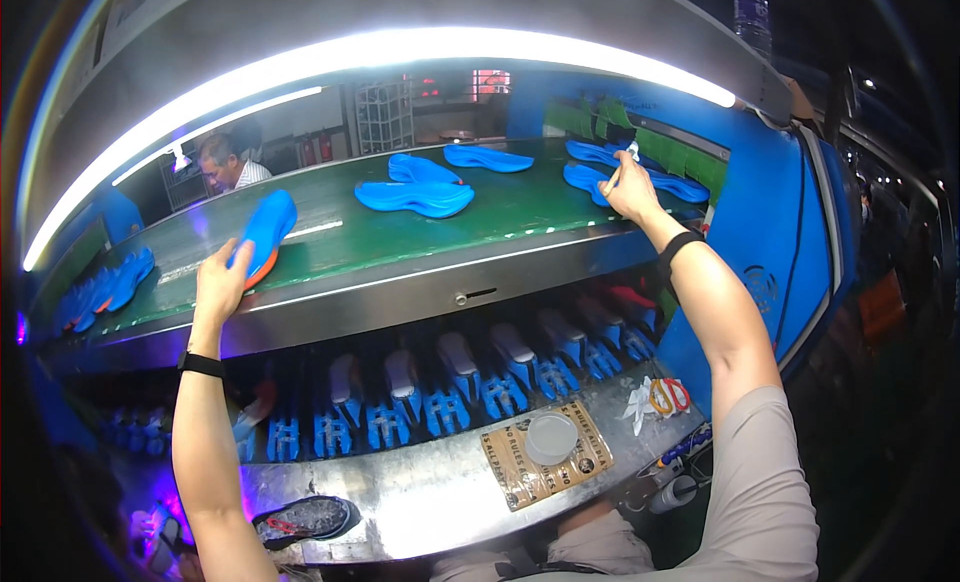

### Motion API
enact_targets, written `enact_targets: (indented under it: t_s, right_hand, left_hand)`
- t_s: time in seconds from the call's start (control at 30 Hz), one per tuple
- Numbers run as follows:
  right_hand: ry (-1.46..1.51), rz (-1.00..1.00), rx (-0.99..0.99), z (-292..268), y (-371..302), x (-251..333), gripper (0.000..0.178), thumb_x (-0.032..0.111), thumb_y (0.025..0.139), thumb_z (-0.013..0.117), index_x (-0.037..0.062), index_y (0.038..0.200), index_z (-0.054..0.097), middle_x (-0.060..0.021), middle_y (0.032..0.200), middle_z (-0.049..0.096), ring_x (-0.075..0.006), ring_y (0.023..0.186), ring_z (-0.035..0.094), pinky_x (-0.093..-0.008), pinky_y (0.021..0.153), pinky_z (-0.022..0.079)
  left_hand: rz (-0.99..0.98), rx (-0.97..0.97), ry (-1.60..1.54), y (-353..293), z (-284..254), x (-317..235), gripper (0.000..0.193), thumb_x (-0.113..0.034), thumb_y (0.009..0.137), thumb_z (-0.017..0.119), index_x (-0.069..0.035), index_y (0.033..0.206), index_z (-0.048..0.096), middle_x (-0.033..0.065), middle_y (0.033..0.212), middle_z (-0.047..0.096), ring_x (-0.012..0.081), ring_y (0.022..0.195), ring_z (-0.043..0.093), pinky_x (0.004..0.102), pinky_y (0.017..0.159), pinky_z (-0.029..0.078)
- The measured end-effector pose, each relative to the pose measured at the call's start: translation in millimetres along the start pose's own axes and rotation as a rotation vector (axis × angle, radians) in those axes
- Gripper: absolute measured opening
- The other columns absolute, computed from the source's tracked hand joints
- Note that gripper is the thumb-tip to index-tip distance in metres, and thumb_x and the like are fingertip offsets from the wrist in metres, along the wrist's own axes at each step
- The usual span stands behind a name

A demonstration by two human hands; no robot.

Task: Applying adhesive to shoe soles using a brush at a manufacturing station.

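Note:
My left hand (220, 280) grips a blue shoe sole (268, 225) with an orange lower edge, held tilted up over the left part of the green conveyor belt (335, 257). At the belt's right end, my right hand (632, 194) is closed around a pale stick-like tool (606, 186) with a white end; its exact kind is unclear. Blue soles (662, 182) lie beside and partly behind this hand. Mid-belt, a blue sole (415, 198) lies nearest, with two more behind it. Several overlapping blue soles (125, 279) lie at the left end.
Below the belt, shoe lasts in blue holders (446, 410) stand in a row. The metal ledge (400, 512) carries a dark shoe (305, 520), a round translucent lid (551, 438) on cardboard, and tape rings (672, 395). A bright lamp (400, 50) hangs overhead; a person (228, 164) is behind.

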State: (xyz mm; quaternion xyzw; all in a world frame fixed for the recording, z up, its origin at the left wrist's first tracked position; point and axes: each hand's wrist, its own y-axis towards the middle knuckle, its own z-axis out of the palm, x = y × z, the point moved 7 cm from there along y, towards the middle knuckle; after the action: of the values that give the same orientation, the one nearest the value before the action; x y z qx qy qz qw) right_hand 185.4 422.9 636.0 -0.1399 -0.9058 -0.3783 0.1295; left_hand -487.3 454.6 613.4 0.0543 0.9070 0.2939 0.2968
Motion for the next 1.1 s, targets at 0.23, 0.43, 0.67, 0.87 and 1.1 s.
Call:
enact_targets:
  t_s: [0.23,0.43,0.67,0.87,1.1]
  right_hand:
    - [0.412,-0.311,-0.257,-98.8,-84.6,3.1,0.041,0.015,0.093,0.064,0.0051,0.132,0.053,-0.0214,0.116,0.064,-0.0369,0.106,0.062,-0.0431,0.094,0.048]
    - [0.616,-0.35,-0.158,-136.5,-217.5,13.8,0.029,0.015,0.1,0.055,-0.0004,0.122,0.064,-0.0162,0.097,0.066,-0.0289,0.083,0.064,-0.0356,0.076,0.051]
    - [1.064,0.218,0.342,-42.2,-345.0,-7.8,0.012,0.008,0.096,0.064,0.0003,0.101,0.071,0.0001,0.076,0.066,-0.0056,0.069,0.06,-0.0208,0.063,0.047]
    - [0.986,0.352,0.575,28.1,-391.2,-14.7,0.017,0.016,0.094,0.067,-0.0003,0.094,0.072,-0.002,0.071,0.066,-0.0079,0.066,0.062,-0.0245,0.061,0.048]
    - [0.693,0.209,0.598,47.6,-401.2,-10.9,0.027,0.027,0.09,0.066,0.0015,0.091,0.074,-0.0115,0.071,0.069,-0.0209,0.065,0.067,-0.0336,0.062,0.05]
  left_hand:
    - [-0.264,0.11,0.439,12.0,8.7,24.4,0.055,-0.039,0.091,0.06,0.01,0.117,0.065,0.0333,0.112,0.066,0.0471,0.111,0.062,0.0476,0.1,0.047]
    - [0.028,-0.123,0.113,-4.3,-5.3,7.7,0.044,-0.016,0.09,0.065,0.009,0.125,0.058,0.0281,0.119,0.067,0.0408,0.111,0.065,0.0447,0.097,0.049]
    - [-0.12,0.154,-1.063,-169.4,17.6,-47.8,0.036,-0.007,0.095,0.06,0.007,0.127,0.055,0.0098,0.109,0.068,0.0143,0.093,0.067,0.0276,0.082,0.053]
    - [-0.77,0.779,-1.298,-413.9,147.7,-79.2,0.042,-0.009,0.086,0.061,0.011,0.122,0.059,0.0189,0.114,0.069,0.0217,0.091,0.071,0.0331,0.084,0.057]
    - [-1.311,0.663,-1.809,-539.5,164.4,-72.1,0.069,-0.033,0.094,0.048,0.004,0.15,0.033,0.0321,0.143,0.045,0.046,0.127,0.052,0.0527,0.095,0.053]
